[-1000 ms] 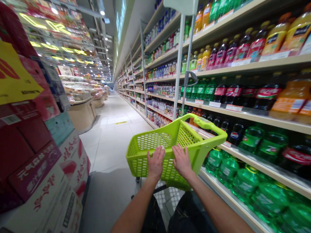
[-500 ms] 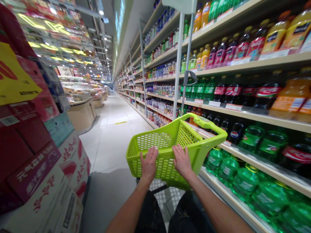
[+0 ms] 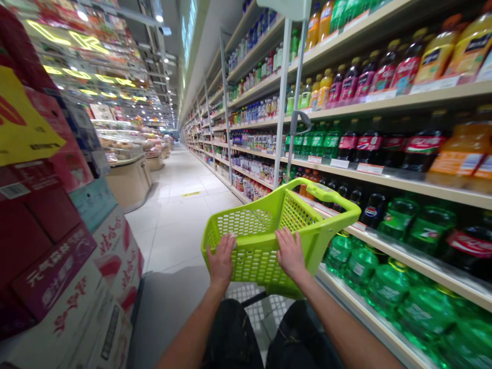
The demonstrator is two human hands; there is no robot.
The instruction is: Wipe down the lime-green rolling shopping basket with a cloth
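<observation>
A lime-green plastic shopping basket with perforated walls sits on a trolley frame in front of me, empty as far as I can see. My left hand grips its near rim at the left corner, fingers curled over the edge. My right hand holds the same rim nearer the middle, fingers bent over it. The basket's handle arches over its far right side, close to the shelving.
Shelves of soft-drink bottles run along the right, with green bottles at the lowest level beside the basket. Stacked red and white cartons stand on the left. A tiled aisle stretches ahead past display counters.
My left hand has slid leftward along the basket's near rim, from beside the right hand to the left corner. The right hand has stayed in place.
</observation>
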